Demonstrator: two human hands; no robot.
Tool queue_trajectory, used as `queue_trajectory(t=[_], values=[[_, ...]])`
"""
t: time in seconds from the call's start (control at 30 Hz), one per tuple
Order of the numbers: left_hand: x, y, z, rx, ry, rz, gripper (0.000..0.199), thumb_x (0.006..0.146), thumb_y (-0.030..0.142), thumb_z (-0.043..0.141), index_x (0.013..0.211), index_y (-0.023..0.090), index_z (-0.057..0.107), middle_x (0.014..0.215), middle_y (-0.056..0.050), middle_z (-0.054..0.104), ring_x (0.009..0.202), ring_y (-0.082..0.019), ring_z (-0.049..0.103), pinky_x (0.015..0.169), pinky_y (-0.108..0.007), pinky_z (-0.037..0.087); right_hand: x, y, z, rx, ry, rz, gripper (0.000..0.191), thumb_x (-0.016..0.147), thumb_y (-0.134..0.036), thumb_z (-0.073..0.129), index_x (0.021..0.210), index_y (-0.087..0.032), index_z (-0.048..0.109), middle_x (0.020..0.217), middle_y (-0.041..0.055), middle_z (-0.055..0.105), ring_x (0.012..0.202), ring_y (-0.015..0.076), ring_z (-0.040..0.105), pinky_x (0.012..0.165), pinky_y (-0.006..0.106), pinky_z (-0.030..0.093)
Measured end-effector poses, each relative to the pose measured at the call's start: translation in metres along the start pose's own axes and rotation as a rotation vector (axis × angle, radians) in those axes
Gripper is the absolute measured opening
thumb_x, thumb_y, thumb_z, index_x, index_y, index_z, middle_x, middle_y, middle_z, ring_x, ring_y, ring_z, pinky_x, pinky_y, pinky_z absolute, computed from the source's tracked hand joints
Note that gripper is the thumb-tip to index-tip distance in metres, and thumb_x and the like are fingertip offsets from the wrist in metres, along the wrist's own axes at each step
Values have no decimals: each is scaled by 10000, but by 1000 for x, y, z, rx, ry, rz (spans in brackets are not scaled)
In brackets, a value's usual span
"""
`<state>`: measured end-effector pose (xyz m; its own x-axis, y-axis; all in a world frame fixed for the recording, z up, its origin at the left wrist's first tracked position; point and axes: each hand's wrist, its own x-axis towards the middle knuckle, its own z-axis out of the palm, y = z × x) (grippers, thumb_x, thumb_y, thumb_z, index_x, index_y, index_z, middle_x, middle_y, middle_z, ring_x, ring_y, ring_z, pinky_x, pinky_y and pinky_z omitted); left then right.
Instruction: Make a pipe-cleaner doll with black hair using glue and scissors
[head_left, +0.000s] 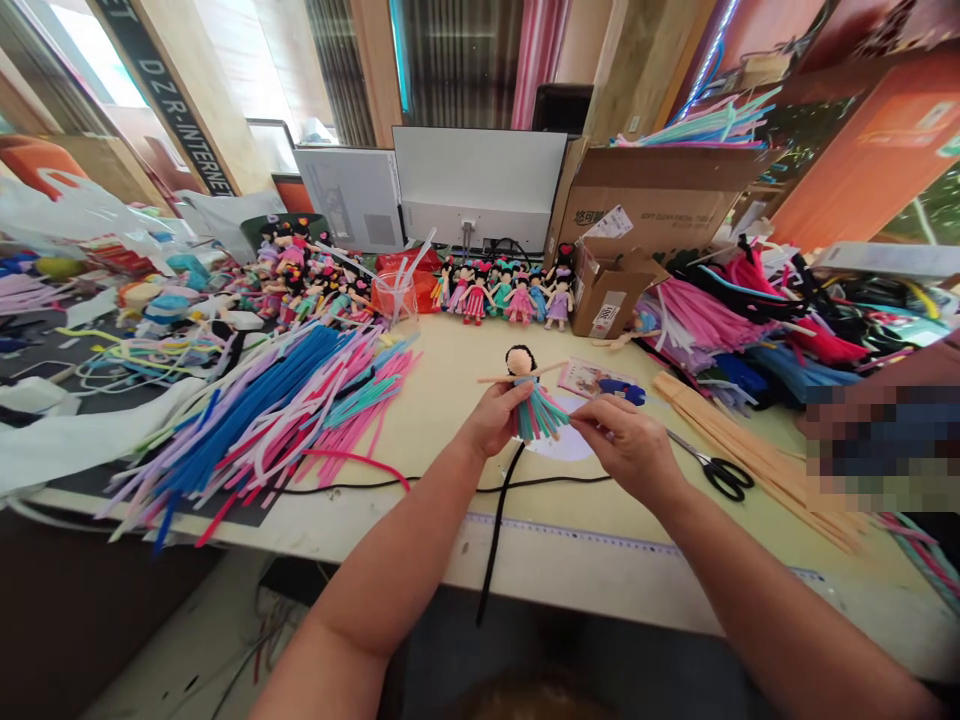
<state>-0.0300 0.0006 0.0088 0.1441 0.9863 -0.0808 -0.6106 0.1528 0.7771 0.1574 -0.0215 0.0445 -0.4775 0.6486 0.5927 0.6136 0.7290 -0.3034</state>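
A small pipe-cleaner doll (520, 362) is upright over the table, with black hair, a peach head and peach arms stretched out sideways. My left hand (500, 415) pinches it at the waist from the left. Its skirt (538, 412) fans out in teal, pink and blue strands toward the lower right. With thumb and forefinger together, my right hand (626, 437) grips the tip of a teal skirt strand at the right side. A white disc (559, 445) lies beneath the doll, partly hidden by the hands.
Pipe cleaners (270, 410) are heaped at left; peach ones (757, 455) lie at right beside black-handled scissors (716, 472). Finished dolls (517, 295) line up before a monitor (480, 185). A cardboard box (645, 200) stands behind. A ruler (577, 535) lies near the front edge.
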Motion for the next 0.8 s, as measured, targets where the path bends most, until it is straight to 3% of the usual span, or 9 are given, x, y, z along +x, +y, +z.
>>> queue_trajectory(t=[0.27,0.53,0.63,0.8], values=[[0,1,1,-65,74,-33,239,698,291,760,838,127,657,798,-58,689,690,-141,634,660,-263,490,22,1,-12,-88,-126,-200,236,916,-217,479,756,-205,653,764,57,663,770,168,598,690,274,433],[0,10,-3,-138,213,-46,202,738,278,720,886,155,657,802,-44,686,683,-132,636,626,-247,502,71,9,-23,394,-348,119,124,804,-244,594,704,-179,625,645,-8,615,576,101,534,527,218,408],[1,12,-6,-162,303,-84,177,765,275,690,905,171,657,801,-40,686,659,-130,632,580,-239,492,105,40,-26,409,-224,146,135,767,-297,640,721,-170,645,666,-4,624,585,103,527,542,229,410],[-1,6,-4,-133,314,-129,191,740,306,714,854,165,653,800,-51,683,672,-151,637,581,-259,504,185,138,-37,97,247,440,162,708,-297,695,762,-144,705,636,11,625,568,117,492,562,263,384]])
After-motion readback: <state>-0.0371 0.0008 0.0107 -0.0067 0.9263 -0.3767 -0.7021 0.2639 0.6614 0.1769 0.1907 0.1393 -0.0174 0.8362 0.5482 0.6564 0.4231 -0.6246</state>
